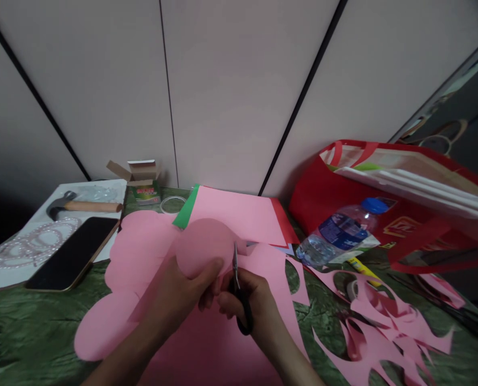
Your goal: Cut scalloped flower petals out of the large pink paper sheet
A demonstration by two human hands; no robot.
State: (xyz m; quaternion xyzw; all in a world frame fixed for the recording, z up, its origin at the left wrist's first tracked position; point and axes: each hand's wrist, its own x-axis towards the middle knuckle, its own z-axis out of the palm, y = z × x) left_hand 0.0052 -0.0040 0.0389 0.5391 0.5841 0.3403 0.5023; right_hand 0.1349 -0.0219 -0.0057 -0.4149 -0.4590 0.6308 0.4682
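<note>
Scissors (247,310) beside the paper circle (207,244)

We are pinching the paper circle in our left hand (178,294), in front of us; our right hand (258,296), nearer to its right edge, is gripping the scissors, blades (235,262) pointing away from us.

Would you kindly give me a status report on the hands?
Left hand holding round pink paper. Right hand holding scissors, blades at paper's edge. Pink offcuts to the right, apart from both hands.

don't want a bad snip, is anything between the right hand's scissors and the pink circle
Nothing visible: the right hand holds the scissors at the right edge of the pink circle, gripped by the left hand.
</note>
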